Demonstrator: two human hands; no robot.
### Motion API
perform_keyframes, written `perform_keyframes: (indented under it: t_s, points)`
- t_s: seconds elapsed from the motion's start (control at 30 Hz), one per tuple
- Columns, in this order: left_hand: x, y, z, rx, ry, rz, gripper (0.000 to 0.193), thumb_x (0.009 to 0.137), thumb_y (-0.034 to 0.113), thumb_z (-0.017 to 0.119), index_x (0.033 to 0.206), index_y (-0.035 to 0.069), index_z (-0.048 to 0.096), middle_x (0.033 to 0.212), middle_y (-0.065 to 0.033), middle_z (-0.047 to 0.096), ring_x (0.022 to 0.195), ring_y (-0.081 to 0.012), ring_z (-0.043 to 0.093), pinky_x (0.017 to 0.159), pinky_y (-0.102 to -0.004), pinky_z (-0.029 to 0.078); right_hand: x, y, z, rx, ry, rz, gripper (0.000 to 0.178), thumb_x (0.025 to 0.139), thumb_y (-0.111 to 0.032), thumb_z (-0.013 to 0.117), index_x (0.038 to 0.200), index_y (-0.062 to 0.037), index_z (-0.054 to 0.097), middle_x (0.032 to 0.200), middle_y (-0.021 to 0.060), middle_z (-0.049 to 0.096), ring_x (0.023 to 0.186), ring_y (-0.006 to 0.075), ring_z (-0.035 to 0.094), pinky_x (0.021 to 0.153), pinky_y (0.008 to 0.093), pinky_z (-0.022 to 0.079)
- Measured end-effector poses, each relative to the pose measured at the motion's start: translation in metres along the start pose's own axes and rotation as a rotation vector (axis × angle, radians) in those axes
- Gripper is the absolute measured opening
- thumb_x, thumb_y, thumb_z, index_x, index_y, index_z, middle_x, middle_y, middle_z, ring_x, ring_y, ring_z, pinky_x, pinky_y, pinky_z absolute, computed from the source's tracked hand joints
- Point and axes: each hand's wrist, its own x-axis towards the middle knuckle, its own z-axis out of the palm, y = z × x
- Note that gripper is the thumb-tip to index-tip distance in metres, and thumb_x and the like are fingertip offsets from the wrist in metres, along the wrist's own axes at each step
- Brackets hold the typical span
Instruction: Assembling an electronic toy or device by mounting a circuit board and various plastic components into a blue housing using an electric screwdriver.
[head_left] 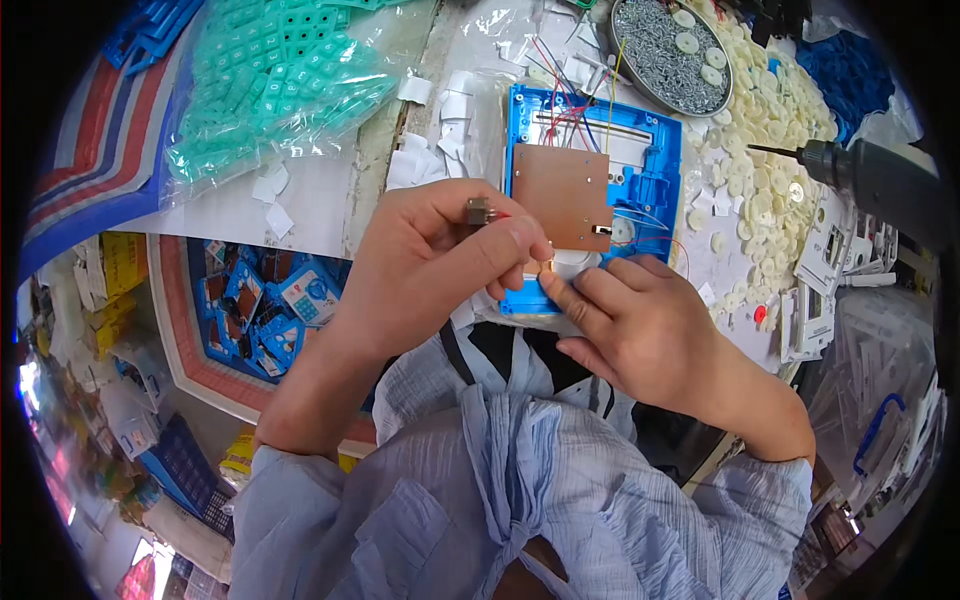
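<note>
My left hand (pixel 440 255) is closed, pinching a small square metal part (pixel 479 211) with a bit of red at its side; its exact kind I cannot make out. Before me lies a blue plastic case (pixel 664 140), with a brown circuit board (pixel 560 195) over its inside and thin coloured wires (pixel 570 100) rising from the far end. A small black switch (pixel 602 230) sits at the board's near right corner. My right hand (pixel 640 320) rests at the case's near edge, index finger stretched to a spot just below the board, thumb apart from it.
Green keypad pieces (pixel 285 80) in clear plastic lie far left. Past the case stands a round metal tray (pixel 622 50) of screws, beside many cream plastic discs (pixel 770 190). A power screwdriver (pixel 870 175) points in from the right. At lower left, a bin (pixel 190 360) contains blue assemblies.
</note>
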Motion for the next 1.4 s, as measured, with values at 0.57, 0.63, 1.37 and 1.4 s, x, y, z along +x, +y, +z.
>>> perform_keyframes:
  t_s: [0.57, 0.63, 1.37, 1.4]
  points:
    - [-0.002, -0.008, 0.027, 0.293, 0.013, 0.157, 0.008, 0.096, 0.004, 0.065, 0.091, -0.002, 0.065, 0.084, -0.0032, 0.068, 0.069, -0.0048, 0.057, 0.062, -0.0229, 0.047, -0.006, 0.009, 0.005, 0.174, 0.361, 0.069, 0.048, 0.084, -0.016, 0.076, 0.129, -0.0032, 0.067, 0.084, 0.0074, 0.063, 0.074, 0.0240, 0.065, 0.065, 0.0378, 0.051]
    - [0.000, -0.006, 0.030, 0.424, -0.053, 0.164, 0.008, 0.095, 0.005, 0.067, 0.091, -0.001, 0.065, 0.080, -0.0008, 0.066, 0.067, -0.0038, 0.055, 0.060, -0.0230, 0.044, -0.017, 0.015, -0.002, 0.333, 0.485, 0.135, 0.045, 0.082, -0.011, 0.076, 0.126, -0.0031, 0.069, 0.091, 0.0099, 0.068, 0.074, 0.0255, 0.066, 0.067, 0.0374, 0.053]
    - [-0.030, -0.021, 0.000, 1.619, -0.026, 0.641, 0.047, 0.077, 0.019, 0.078, 0.123, 0.014, 0.071, 0.131, -0.0076, 0.061, 0.113, -0.0277, 0.057, 0.105, -0.0538, 0.032, -0.032, 0.028, 0.000, 0.222, 0.677, 0.287, 0.017, 0.079, -0.003, 0.079, 0.094, -0.0076, 0.075, 0.095, 0.0082, 0.069, 0.085, 0.0284, 0.065, 0.074, 0.0378, 0.052]
    - [-0.029, -0.021, 0.000, 1.614, -0.041, 0.652, 0.045, 0.077, 0.018, 0.078, 0.122, 0.014, 0.071, 0.131, -0.0077, 0.061, 0.113, -0.0277, 0.058, 0.105, -0.0544, 0.031, -0.040, 0.025, 0.003, 0.263, 0.657, 0.320, 0.016, 0.078, -0.004, 0.080, 0.093, -0.0083, 0.075, 0.094, 0.0077, 0.070, 0.085, 0.0278, 0.064, 0.074, 0.0376, 0.052]
